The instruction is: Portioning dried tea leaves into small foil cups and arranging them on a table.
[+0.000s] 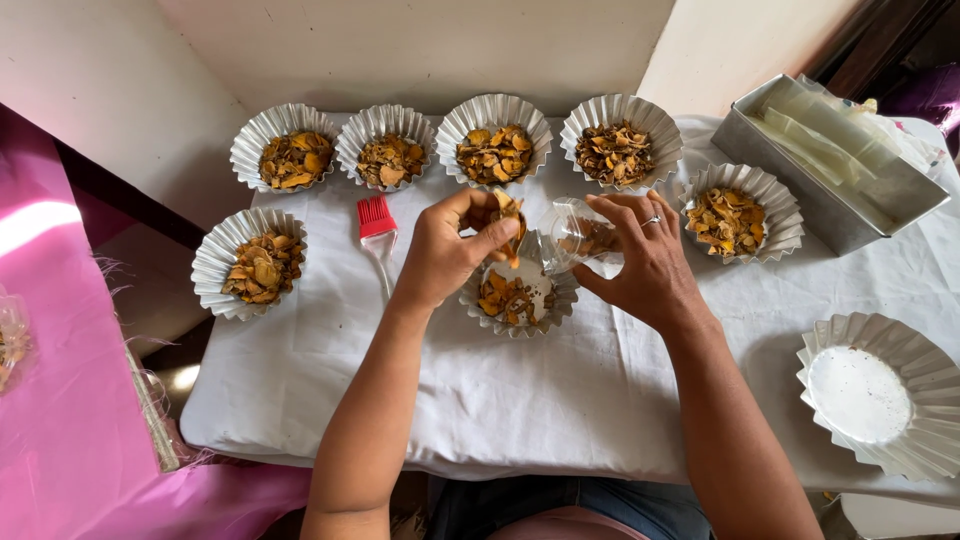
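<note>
Orange-brown dried chips (508, 207) sat pinched in the closed fingers of the left hand (445, 250), above a half-filled fluted foil cup (520, 296); the right hand (650, 262) was wrapped around a tilted clear plastic jar (580, 232) just beside it. Six foil cups around them (495, 138) looked full, while the stacked empty foil cups (880, 395) at the right remained unfilled

The picture is bright and sharp, with soft daylight all over the white bench (560, 400). A shiny glare patch sits on the pink cloth (40, 225) at the left, shadows are faint, and the edges bend a little.
</note>
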